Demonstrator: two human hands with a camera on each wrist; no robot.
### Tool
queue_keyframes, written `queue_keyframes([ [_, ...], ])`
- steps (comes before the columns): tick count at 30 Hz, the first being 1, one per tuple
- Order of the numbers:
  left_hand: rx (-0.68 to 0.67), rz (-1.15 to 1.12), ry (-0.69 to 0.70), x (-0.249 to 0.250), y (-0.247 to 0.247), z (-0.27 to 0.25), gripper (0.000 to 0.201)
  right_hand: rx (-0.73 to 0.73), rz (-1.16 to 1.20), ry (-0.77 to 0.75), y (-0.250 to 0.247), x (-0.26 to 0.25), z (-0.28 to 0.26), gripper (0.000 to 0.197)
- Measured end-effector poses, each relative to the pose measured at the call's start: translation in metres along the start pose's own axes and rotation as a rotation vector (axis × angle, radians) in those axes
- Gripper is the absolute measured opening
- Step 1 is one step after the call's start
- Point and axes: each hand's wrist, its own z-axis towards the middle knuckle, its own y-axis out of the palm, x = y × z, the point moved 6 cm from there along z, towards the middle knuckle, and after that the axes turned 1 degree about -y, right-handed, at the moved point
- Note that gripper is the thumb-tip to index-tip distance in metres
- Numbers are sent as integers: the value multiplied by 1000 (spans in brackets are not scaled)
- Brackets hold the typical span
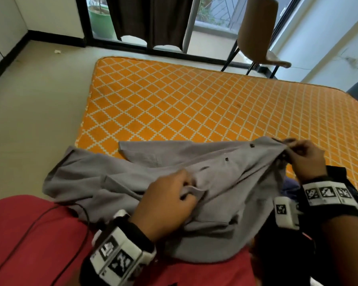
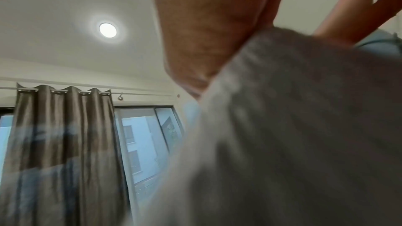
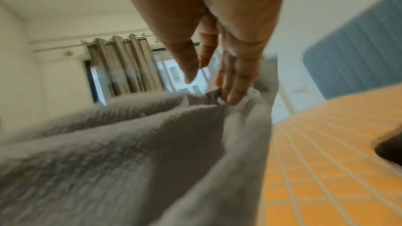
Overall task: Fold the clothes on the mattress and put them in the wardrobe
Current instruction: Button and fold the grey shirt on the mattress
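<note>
over the diamond-quilted orange mattress (image 1: 174, 104), both hands (image 1: 165, 200) (image 1: 304, 156) pinch a rumpled grey woven shirt (image 1: 225, 178).

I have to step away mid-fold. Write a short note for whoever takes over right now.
Left hand: grips a bunched fold of the grey shirt near its middle.
Right hand: fingers pinch the shirt's edge, lifted off the orange mattress.
The shirt lies unbuttoned and rumpled, part on the mattress, part over the lap.
Done: nothing folded yet.
Left: spread it, fold it, take it to the wardrobe, which is not in view.
</note>
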Motion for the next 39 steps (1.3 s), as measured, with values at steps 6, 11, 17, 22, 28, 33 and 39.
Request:
queue_keyframes([
  [6, -90, 71, 11, -1, 34, -6, 14, -406, -74, -229, 63, -69, -84, 21],
  [11, -210, -94, -20, -8, 19, -1, 32, -657, 304, 72, 115, -67, -164, 60],
  [17, -16, -272, -153, -39, 9, 8, 8, -706, 441, 158, 116, -84, -170, 39],
  [22, -48, -102, -13, -26, 22, 6, 16, -654, 368, -4, 111, -105, -178, 16],
  [28, 68, -1, 65, -17, 15, 8, 14, -443, -81, -208, 102, -114, -179, 28],
  [33, -15, 32, 41, -25, 16, 8, 15, -385, -248, -367, 111, -124, -188, 31],
  [39, -99, 63, 24, -27, 24, 8, 6, -507, -303, -382, 120, -128, -200, 43],
])
